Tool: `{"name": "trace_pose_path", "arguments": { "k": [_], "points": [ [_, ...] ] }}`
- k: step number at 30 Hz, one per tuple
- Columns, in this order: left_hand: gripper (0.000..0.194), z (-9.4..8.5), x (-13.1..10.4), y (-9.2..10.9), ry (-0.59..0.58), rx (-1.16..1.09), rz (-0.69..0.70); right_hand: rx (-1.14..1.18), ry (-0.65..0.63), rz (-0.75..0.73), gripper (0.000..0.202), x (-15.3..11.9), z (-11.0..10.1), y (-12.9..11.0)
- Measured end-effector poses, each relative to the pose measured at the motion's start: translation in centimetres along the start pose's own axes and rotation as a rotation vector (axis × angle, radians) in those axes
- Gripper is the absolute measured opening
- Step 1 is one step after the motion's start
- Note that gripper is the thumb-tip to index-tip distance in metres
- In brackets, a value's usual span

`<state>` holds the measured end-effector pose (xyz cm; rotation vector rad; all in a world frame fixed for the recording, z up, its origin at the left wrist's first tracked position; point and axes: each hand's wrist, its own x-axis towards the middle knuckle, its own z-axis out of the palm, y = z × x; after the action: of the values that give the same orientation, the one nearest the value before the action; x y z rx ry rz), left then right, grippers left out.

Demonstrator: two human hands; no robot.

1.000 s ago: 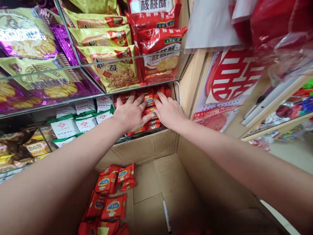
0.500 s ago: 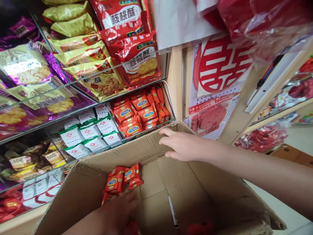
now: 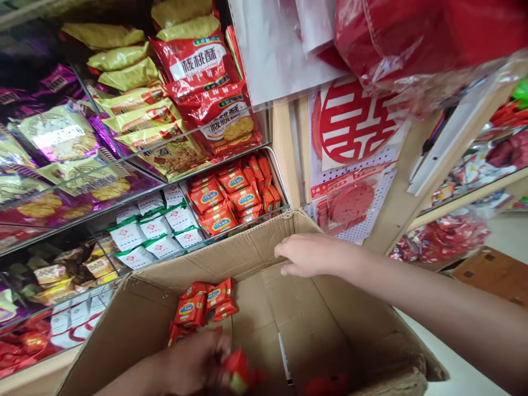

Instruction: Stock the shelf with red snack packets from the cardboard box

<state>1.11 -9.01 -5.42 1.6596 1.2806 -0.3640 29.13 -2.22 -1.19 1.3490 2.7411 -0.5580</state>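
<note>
Low in the cardboard box (image 3: 152, 305), my left hand (image 3: 190, 360) has closed its fingers on a small red snack packet (image 3: 239, 369), slightly smeared by motion. Just behind that hand, several like red packets (image 3: 193, 308) lie against the box's left side. My right hand (image 3: 309, 256) hovers inside the box near its far corner, holding nothing, thumb and fingers a little apart. At the box's near end, a dark red item (image 3: 325, 385) lies in shadow, too dim to make out.
Beyond the box, a glass-fronted shelf bin holds red packets (image 3: 231, 195), beside white-and-green packets (image 3: 152, 234). Larger red bags (image 3: 223, 118) and yellow bags (image 3: 165, 137) stand above. Red paper cut-outs (image 3: 355, 126) hang at right. A brown carton (image 3: 490, 275) sits on the floor.
My left hand has drawn slightly toward me and now has a red packet at its fingertips. My right hand has lowered a little into the box, its fingers drawn closer together.
</note>
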Motion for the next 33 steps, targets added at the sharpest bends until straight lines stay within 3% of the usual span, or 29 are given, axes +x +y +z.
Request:
{"name": "trace_pose_path", "arguments": {
  "k": [4, 8, 11, 14, 19, 22, 25, 29, 33],
  "points": [
    [0.03, -2.9, -0.2, 4.6, 0.283, -0.469, 0.241, 0.203, 0.098, -0.069, 0.032, 0.6, 0.3, 0.4],
    [0.03, -4.4, -0.7, 7.9, 0.431, -0.719, 0.307, 0.821, 0.033, -0.2, 0.035, 1.2, 0.1, -0.5],
    [0.035, -4.4, -0.7, 9.0, 0.501, -0.846, 0.348, 1.135, 0.028, -0.186, 0.029, 1.3, -0.1, -1.6],
    [0.03, -4.2, -0.8, 9.4, 0.483, -1.015, 0.356, 1.134, 0.191, -0.123, 0.021, 1.1, -0.4, -2.5],
    [0.035, -4.2, -1.3, 9.0, 0.126, -1.376, 0.358, 0.576, 0.541, -0.231, 0.02, 1.0, -0.9, -3.8],
    [0.024, -4.3, -1.5, 8.2, 0.177, -1.47, 0.386, 0.355, 0.635, -0.327, 0.03, 1.2, -0.7, -4.8],
    [0.029, -4.4, -1.5, 7.7, 0.31, -1.503, 0.459, 0.575, 0.635, -0.217, 0.04, 1.6, -0.5, -6.0],
    [0.033, -4.7, -1.8, 7.4, 0.372, -1.428, 0.584, 1.164, 0.435, 0.021, 0.035, 2.8, -0.6, -7.4],
    [0.03, -5.4, -1.9, 6.9, 0.5, -1.379, 0.574, 1.328, 0.454, 0.045, 0.027, 4.1, -0.7, -7.9]
  ]
}}
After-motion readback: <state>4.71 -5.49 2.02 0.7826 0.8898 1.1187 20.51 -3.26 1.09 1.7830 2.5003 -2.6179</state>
